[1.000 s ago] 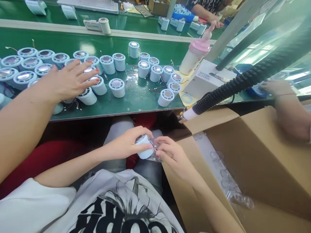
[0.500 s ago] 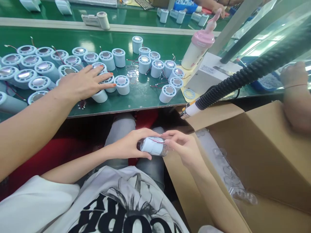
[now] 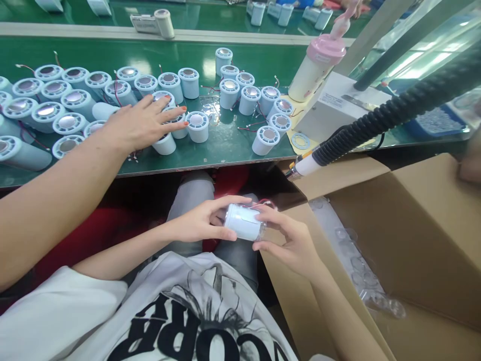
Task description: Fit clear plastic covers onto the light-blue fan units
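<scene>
Over the lap, below the near edge of the green worktop (image 3: 225, 150), both of the person's hands hold one pale blue cylinder (image 3: 243, 222) lying on its side. The left hand (image 3: 203, 220) wraps its closed end, thumb under and fingers curled over the top — a closed grip. The right hand (image 3: 291, 238) grips the other end, where a clear cap sits, with the thumb below and the fingertips on the upper side; thin red wires (image 3: 259, 203) arch out just above the fingers. On the worktop, a co-worker's hand (image 3: 145, 125) with orange-painted nails reaches in from the left and lies flat, fingers spread, on a crowd of similar cylinders (image 3: 75, 108), most of them standing upright with shiny round tops. A smaller cluster (image 3: 259, 108) stands further right, near a cream bottle with a pink cap (image 3: 315, 67). A black ribbed hose (image 3: 379, 120) slants down to a white nozzle just above the flap of an open cardboard box (image 3: 409, 225) at the person's right — clear plastic pieces (image 3: 361, 265) lie inside it.
</scene>
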A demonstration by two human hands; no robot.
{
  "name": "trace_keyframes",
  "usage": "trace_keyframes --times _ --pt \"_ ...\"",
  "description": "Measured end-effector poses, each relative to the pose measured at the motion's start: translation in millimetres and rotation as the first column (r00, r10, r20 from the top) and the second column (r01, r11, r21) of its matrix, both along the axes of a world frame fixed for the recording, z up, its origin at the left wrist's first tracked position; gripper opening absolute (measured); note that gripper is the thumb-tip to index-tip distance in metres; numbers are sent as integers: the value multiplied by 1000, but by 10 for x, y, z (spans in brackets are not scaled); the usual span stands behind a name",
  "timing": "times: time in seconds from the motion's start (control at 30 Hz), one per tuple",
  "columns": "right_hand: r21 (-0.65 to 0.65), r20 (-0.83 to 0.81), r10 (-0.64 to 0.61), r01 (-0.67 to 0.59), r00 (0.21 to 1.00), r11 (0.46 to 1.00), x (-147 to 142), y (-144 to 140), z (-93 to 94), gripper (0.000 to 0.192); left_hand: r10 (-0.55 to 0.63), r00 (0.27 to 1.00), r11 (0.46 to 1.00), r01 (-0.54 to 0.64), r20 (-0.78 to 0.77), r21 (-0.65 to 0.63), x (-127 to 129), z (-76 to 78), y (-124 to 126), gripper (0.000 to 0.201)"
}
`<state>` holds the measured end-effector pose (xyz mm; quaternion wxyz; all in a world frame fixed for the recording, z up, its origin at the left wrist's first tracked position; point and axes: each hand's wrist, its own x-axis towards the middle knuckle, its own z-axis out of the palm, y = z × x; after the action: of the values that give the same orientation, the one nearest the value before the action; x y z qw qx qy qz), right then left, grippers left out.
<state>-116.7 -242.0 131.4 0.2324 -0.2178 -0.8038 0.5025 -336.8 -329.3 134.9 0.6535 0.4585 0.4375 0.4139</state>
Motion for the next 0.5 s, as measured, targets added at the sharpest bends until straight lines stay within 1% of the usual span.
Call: trace_keyframes --times 0.1,0.27,0.4,0.5 --pt "-137 -40 8 -13 999 991 1 -9 16 44 -8 996 995 16 -87 98 -22 42 6 70" --pt "-291 -23 4 -10 1000 957 -25 -9 87 44 -6 989 984 32 -145 177 -29 68 -14 70" --pt "-424 -18 -12 3 1000 906 -43 -14 119 42 0 982 975 42 -189 216 -34 67 -28 71" --pt "-529 11 -23 25 1000 848 -56 -15 130 42 4 975 970 50 -222 236 -41 66 -28 71"
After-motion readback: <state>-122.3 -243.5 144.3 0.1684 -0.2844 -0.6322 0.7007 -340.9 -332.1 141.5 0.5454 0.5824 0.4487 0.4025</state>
